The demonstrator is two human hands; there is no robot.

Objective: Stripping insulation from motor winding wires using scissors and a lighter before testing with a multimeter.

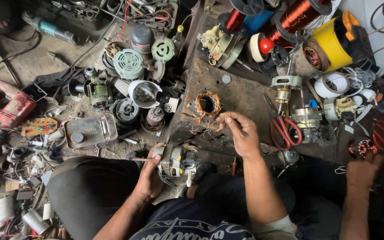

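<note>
My right fingers pinch copper wire at the stator on the table's near edge, steadying a strand. My left hand is closed around a small motor on my lap, bracing it. Red scissors lie nearby.

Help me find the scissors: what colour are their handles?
Red handles on the scissors, clearest in the head view.

Your left hand sits low and near your body, forearm bare and angled up from the lower left, fingers curled in a closed grasp; your right hand reaches further forward, forearm rising nearly straight, wrist bent left, fingertips pinched together; both hands stay apart.
</note>
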